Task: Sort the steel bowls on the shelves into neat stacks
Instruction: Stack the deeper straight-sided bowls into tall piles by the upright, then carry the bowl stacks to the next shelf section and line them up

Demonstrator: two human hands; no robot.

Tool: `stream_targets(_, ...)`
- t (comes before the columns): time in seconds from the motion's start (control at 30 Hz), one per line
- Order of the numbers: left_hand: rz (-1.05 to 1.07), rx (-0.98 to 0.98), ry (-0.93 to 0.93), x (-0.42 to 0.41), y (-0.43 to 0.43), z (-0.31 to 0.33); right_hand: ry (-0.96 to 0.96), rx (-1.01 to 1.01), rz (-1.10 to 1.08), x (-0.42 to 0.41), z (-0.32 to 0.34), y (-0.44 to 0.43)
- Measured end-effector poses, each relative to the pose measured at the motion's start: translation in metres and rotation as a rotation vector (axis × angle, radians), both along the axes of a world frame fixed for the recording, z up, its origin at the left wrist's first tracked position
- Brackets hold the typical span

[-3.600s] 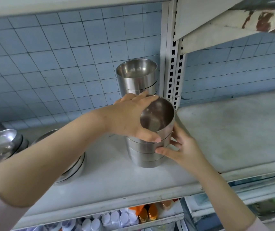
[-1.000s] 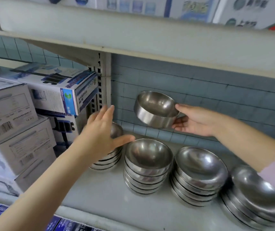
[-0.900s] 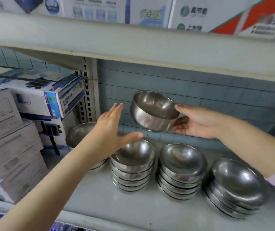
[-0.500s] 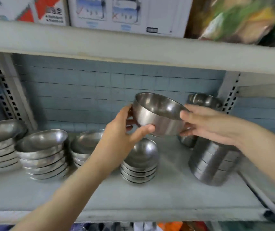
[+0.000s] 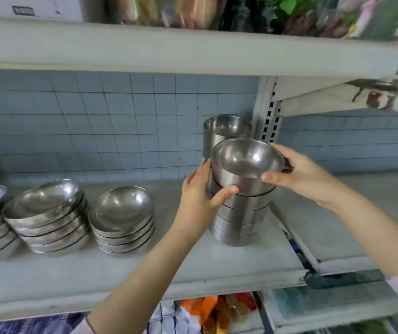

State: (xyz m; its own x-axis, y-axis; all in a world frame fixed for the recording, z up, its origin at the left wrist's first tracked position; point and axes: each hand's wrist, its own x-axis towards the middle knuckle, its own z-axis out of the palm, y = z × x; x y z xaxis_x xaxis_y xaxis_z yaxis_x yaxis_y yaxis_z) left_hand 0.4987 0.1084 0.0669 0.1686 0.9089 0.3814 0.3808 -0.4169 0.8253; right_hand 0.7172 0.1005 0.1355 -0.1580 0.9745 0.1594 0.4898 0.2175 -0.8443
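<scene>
A round polished steel bowl [image 5: 246, 162] sits mouth-up, tipped slightly toward the viewer, atop an upright stack of straight-walled steel bowls [image 5: 239, 220] on the pale grey shelf [image 5: 145, 273]. The right hand [image 5: 299, 174] curls its fingers [image 5: 283, 150] round the right rim, thumb on the near wall. The left hand [image 5: 200, 201] clasps the left wall. Left of those fingers stand stacks of shallow, glossy steel dishes [image 5: 123, 218].
</scene>
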Motion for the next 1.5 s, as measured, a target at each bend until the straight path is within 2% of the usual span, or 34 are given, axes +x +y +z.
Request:
stream_targets(0.13, -0.012, -0.037, 0.012, 0.003, 0.008, -0.015, 0.002, -0.019, -0.015, 0.004, -0.011, 0.008)
stream_targets(0.3, -0.143, -0.291, -0.210, 0.003, -0.003, -0.035, 0.091, -0.025, -0.022, 0.006, -0.023, 0.011)
stream_targets(0.5, -0.200, -0.329, -0.229, 0.008, -0.011, -0.060, 0.148, -0.024, -0.019, 0.007, -0.030, 0.015)
stream_targets(0.6, -0.240, -0.367, -0.269, 0.004, -0.008, -0.061, 0.332, -0.113, -0.031, 0.001, -0.039, 0.009)
stream_targets(0.7, -0.292, -0.491, -0.334, -0.005, -0.004, -0.059, 0.563, -0.250, -0.183, -0.014, -0.064, 0.000)
stream_targets(0.8, -0.321, -0.607, -0.393, -0.011, 0.001, -0.053, 0.632, -0.352, -0.274, -0.027, -0.083, -0.007)
stream_targets(1.0, -0.316, -0.787, -0.437, -0.002, 0.006, -0.023, 0.668, -0.381, -0.253, -0.028, -0.085, -0.009)
stream_targets(1.2, -0.259, -0.789, -0.506, 0.003, 0.003, -0.023, 0.676, -0.361, -0.291, -0.030, -0.087, -0.014)
stream_targets(1.37, -0.228, -0.731, -0.453, 0.005, -0.003, -0.024, 0.691, -0.329, -0.364, -0.030, -0.090, -0.020)
stream_targets(1.5, -0.213, -0.672, -0.439, 0.027, -0.013, -0.014, 0.697, -0.294, -0.336, -0.008, -0.082, -0.031)
